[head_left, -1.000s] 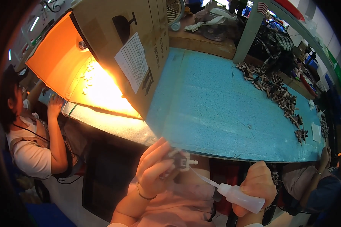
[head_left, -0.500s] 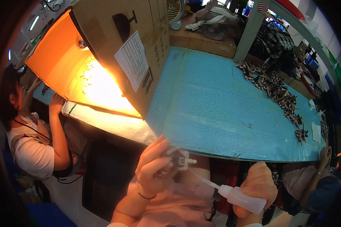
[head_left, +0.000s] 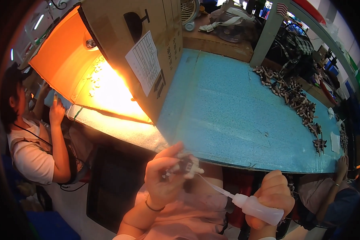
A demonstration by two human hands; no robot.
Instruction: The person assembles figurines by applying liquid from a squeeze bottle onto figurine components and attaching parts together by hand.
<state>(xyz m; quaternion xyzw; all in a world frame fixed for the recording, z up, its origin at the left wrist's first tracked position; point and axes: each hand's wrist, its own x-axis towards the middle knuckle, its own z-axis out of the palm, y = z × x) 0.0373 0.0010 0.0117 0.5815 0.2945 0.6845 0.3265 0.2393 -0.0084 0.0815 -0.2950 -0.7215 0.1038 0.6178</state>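
Clasping a translucent white plastic squeeze bottle (head_left: 264, 211) with a long thin nozzle in the curled right hand (head_left: 274, 196), below the bench's near edge. Pinching a small cream-and-dark jointed plastic piece (head_left: 188, 165) in the left hand (head_left: 164, 176), just off the near edge of the blue-topped bench (head_left: 220, 112). Nozzle tip just beside the piece; cannot tell contact from a gap. Judging by that, seemingly partway through one piece. Farther, along the right edge, heaped: small dark-and-beige pieces (head_left: 296, 96); cannot sort done from left to do. Toward the left end, brightly lit inside a brown cardboard box (head_left: 170, 48): scattered small bits (head_left: 94, 76), stage equally unclear. On its outer side: a white paper sheet (head_left: 144, 62) with a ruled table, black printed symbols (head_left: 134, 28) and smaller characters, none clearly legible.
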